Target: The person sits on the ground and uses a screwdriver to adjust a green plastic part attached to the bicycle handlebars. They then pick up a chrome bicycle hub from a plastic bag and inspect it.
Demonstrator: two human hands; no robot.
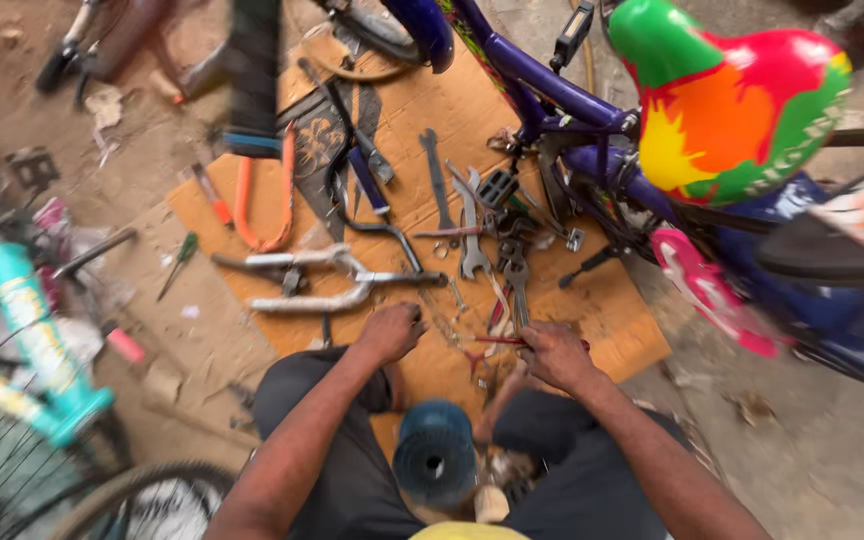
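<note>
I sit over a sheet of cardboard [612,310] spread with tools. My left hand [390,331] rests closed at the near edge of the cardboard, beside a chrome handlebar piece [312,298]; whether it grips anything I cannot tell. My right hand [555,354] is closed on a thin red-handled tool [497,340] that points left. Just beyond my hands lie several spanners [471,230] and a black pedal [497,187]. A blue ribbed cylinder [434,455] stands between my knees.
A purple bicycle [552,90] with a green, red and yellow saddle [727,100] and a pink chain guard [707,290] stands at right. A teal bicycle frame [27,320] and wheel are at left. An orange hacksaw [262,200] and a green screwdriver [180,258] lie farther out.
</note>
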